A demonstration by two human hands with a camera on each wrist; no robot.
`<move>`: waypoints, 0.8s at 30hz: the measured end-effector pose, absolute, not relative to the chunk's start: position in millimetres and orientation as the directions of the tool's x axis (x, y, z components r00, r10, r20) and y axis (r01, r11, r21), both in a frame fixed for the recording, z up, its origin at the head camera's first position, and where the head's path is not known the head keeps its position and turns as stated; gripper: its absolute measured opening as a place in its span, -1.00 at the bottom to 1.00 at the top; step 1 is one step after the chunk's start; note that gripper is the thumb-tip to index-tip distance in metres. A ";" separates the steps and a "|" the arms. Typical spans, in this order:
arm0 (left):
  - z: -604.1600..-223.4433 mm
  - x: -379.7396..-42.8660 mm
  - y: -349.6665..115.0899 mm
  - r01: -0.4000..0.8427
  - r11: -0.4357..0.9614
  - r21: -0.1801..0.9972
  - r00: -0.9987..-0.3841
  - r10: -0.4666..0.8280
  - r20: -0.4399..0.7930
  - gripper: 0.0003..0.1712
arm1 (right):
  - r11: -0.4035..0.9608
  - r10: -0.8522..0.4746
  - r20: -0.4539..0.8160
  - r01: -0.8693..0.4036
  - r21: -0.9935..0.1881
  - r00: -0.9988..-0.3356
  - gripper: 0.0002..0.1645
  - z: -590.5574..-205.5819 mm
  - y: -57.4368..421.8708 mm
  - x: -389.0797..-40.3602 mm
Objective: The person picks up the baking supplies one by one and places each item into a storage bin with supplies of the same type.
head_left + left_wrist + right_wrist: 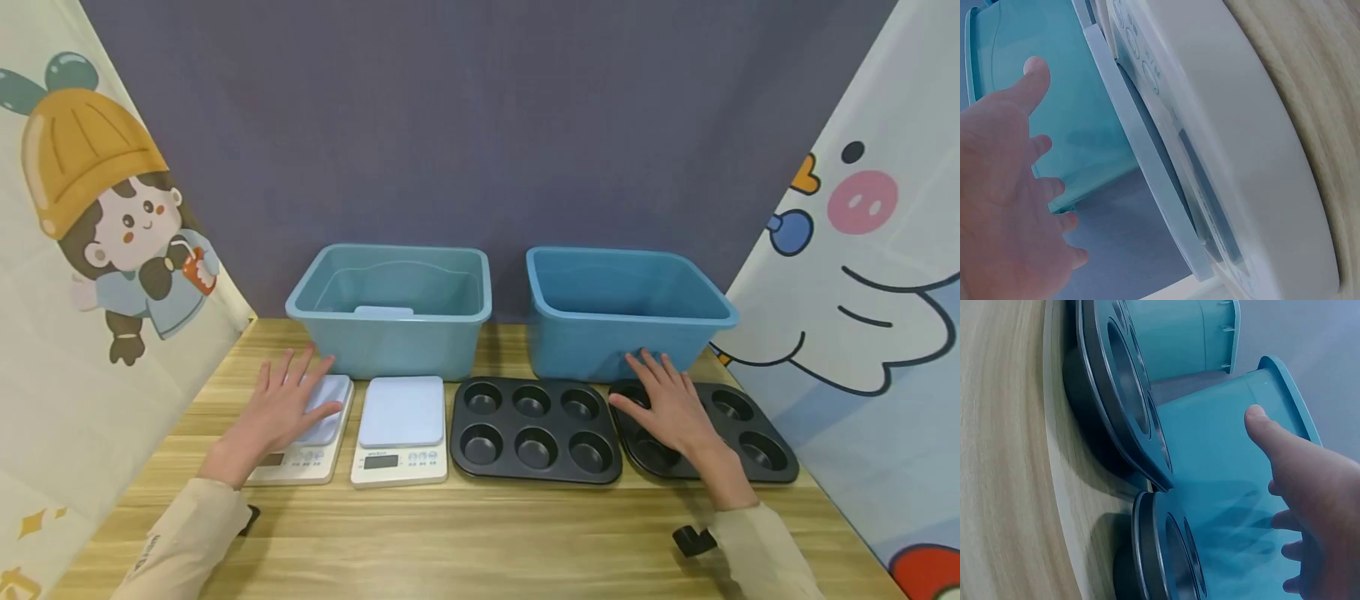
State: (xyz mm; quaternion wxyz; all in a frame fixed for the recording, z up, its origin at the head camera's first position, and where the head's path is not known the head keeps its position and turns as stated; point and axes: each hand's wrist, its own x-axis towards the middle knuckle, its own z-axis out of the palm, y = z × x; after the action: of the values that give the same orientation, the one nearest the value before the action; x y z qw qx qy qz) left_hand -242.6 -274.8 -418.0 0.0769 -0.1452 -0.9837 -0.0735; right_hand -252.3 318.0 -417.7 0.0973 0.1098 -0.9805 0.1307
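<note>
My left hand is spread palm down over the left kitchen scale, fingers extended and holding nothing. In the left wrist view a gap shows between that hand and the scale's weighing plate. A second white scale lies just to its right. Over the right black muffin tin hovers my right hand, its fingers straight and apart, nothing in its grasp. Another six-cup muffin tin sits to the left of that one. In the right wrist view the right hand overlaps the blue bin.
Behind the scales stands a light blue bin with a pale white item inside. A darker blue bin stands behind the tins. The wooden table meets a dark backdrop and printed side panels.
</note>
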 end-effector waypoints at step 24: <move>-378.7 -264.7 -269.6 0.535 0.830 0.160 -0.621 0.258 0.740 -0.67 | 0.876 -0.249 0.363 -0.368 -0.311 -0.898 -0.30 -409.2 283.9 -253.0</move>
State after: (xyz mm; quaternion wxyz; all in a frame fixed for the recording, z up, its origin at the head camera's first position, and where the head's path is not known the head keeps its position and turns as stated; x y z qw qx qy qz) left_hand -264.7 -269.6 -378.7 0.3726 -0.2251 -0.8809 -0.1858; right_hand -253.0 283.9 -409.2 0.1579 0.1614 -0.9556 0.1895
